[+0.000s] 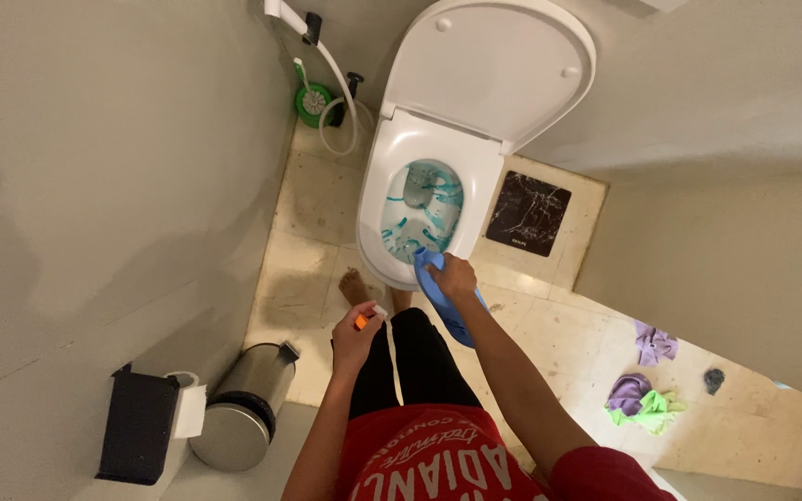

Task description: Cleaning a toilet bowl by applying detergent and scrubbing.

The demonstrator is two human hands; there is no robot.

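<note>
A: Over toilet bowl (392,199), R hand (455,276) wrapped round blue cleaner bottle (446,306), neck tipped down at front rim. Lid (489,65) up, seat up w/ it.

B: Noted. L hand (356,336)?

A: Clenched lightly on small orange-and-white cap (367,318), held near thigh, well apart from bowl.

B: Coverage inside bowl?

A: Blue-green streaks down back and sides, pooling toward water. Near front wall, under nozzle, cannot tell – hidden by bottle and hand.

B: Judgement on technique?

A: Prob. best w/ nozzle tucked just under rim lip, steady squeeze, slow sweep round full circle so gel runs down evenly; front arc looks thinnest. Keep bottle angled down, no splash over rim onto floor tiles (549,343). Bare foot (355,286) just beside pedestal – watch drips there.

B: Cap?

A: Stays in L fist, fine; recap before setting bottle down.

B: Surroundings?

A: Green brush holder (313,100) and white spray hose (341,88) in corner left of toilet. Dark marbled square (528,213) on floor right of bowl. Steel pedal bin (239,408) lower left, black paper holder (136,425) beside it. Purple and green cloths (642,399) on floor at right, well apart.
</note>
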